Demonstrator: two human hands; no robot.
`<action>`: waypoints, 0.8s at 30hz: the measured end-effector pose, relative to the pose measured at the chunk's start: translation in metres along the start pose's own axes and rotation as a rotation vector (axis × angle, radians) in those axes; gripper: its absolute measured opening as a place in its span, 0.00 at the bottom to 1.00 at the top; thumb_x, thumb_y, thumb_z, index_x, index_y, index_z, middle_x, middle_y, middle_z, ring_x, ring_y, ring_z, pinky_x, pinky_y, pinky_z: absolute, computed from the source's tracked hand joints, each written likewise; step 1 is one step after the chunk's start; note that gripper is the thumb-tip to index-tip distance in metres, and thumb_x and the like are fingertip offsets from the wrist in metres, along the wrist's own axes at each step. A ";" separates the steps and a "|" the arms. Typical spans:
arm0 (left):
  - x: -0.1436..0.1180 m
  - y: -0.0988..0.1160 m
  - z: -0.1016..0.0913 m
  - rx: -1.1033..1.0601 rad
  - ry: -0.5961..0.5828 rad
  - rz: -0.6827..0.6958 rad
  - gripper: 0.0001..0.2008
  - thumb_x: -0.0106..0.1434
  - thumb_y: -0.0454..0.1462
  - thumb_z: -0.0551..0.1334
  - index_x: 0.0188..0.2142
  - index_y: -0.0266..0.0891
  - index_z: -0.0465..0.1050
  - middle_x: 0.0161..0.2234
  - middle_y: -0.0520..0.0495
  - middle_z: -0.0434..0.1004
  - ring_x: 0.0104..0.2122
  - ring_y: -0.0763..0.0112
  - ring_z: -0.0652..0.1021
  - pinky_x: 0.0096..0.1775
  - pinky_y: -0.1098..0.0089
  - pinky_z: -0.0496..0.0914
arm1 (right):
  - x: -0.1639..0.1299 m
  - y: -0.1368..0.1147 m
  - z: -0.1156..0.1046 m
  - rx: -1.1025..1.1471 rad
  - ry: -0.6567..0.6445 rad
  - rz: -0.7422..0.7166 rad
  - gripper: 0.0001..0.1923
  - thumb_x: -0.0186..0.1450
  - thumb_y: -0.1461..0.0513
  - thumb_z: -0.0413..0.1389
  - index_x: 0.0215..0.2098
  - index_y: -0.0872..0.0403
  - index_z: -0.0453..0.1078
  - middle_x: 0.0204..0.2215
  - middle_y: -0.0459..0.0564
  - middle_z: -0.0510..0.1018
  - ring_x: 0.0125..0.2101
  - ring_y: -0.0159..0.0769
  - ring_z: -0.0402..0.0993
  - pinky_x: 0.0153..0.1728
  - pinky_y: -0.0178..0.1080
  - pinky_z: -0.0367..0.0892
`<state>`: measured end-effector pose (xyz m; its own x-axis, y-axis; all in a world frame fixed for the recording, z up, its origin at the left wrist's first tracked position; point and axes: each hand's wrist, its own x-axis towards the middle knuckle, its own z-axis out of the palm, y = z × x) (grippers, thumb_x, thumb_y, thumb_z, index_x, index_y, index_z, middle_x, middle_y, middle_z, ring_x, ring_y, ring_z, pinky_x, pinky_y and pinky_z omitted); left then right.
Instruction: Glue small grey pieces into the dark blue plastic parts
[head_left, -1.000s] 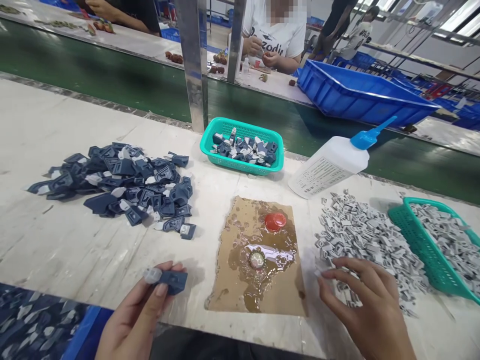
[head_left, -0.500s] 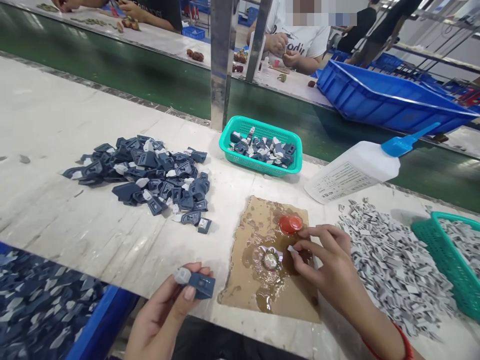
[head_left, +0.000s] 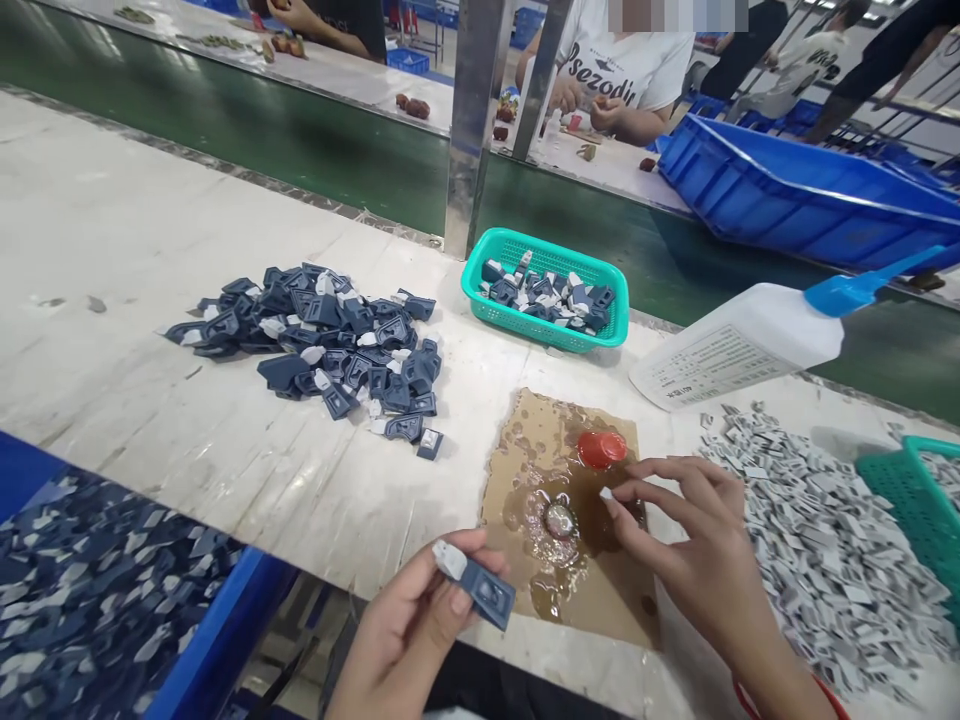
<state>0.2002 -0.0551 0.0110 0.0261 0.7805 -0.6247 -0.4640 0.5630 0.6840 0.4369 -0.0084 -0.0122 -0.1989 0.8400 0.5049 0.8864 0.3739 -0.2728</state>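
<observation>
The left hand [head_left: 409, 630] pinches a small dark-blue plastic piece [head_left: 486, 592] with a pale tip, thumb on top and fingers beneath, just off the near edge of the desk [head_left: 150, 250]. The right hand [head_left: 694, 555] holds a tiny grey insert [head_left: 606, 495] between thumb and forefinger over the wet cardboard pad [head_left: 592, 600], close beside a red cap [head_left: 601, 449]. Both parts look light, rigid and hard to crush; the insert is small enough to slip, so a fingertip pinch at its sides suits it, and the puddle of liquid looks sticky. A loose heap of grey inserts [head_left: 817, 540] crowds the right, a blue pile [head_left: 330, 345] lies well left, and bare desk between them leaves room.
</observation>
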 end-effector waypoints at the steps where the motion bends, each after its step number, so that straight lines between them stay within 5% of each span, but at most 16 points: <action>1: 0.000 0.000 0.002 0.000 -0.023 0.010 0.13 0.51 0.46 0.70 0.37 0.47 0.80 0.34 0.49 0.84 0.39 0.68 0.80 0.41 0.79 0.71 | -0.001 -0.001 0.001 -0.001 0.002 -0.012 0.06 0.62 0.59 0.55 0.29 0.51 0.69 0.33 0.50 0.74 0.39 0.43 0.64 0.41 0.48 0.56; 6: 0.000 -0.001 0.011 -0.042 -0.124 0.002 0.10 0.51 0.43 0.70 0.35 0.48 0.81 0.35 0.50 0.84 0.40 0.67 0.80 0.38 0.78 0.74 | -0.003 -0.029 -0.012 0.075 -0.004 0.008 0.01 0.62 0.62 0.55 0.32 0.50 0.68 0.35 0.50 0.71 0.41 0.43 0.63 0.43 0.47 0.55; 12: 0.001 -0.007 0.014 -0.033 -0.130 0.043 0.12 0.51 0.44 0.70 0.35 0.47 0.81 0.34 0.50 0.84 0.38 0.67 0.80 0.36 0.77 0.74 | -0.008 -0.067 -0.017 0.289 -0.113 -0.060 0.07 0.58 0.66 0.56 0.35 0.50 0.66 0.38 0.50 0.67 0.43 0.41 0.61 0.43 0.42 0.59; 19: 0.001 -0.009 0.014 -0.035 -0.143 0.077 0.10 0.54 0.42 0.68 0.37 0.47 0.80 0.36 0.50 0.84 0.39 0.67 0.80 0.38 0.77 0.73 | -0.007 -0.073 -0.002 0.311 -0.110 -0.063 0.07 0.57 0.65 0.57 0.34 0.49 0.67 0.36 0.50 0.70 0.42 0.41 0.63 0.44 0.43 0.61; 24: 0.003 -0.009 0.011 0.161 -0.114 0.233 0.08 0.58 0.40 0.64 0.37 0.50 0.80 0.36 0.53 0.83 0.39 0.70 0.80 0.40 0.80 0.70 | -0.008 -0.071 -0.006 0.254 -0.153 -0.166 0.11 0.56 0.66 0.60 0.37 0.50 0.69 0.36 0.50 0.73 0.41 0.40 0.65 0.45 0.43 0.60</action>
<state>0.2140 -0.0555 0.0071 0.0389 0.9139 -0.4041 -0.3229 0.3942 0.8604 0.3784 -0.0440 0.0085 -0.4095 0.8015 0.4357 0.7080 0.5804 -0.4023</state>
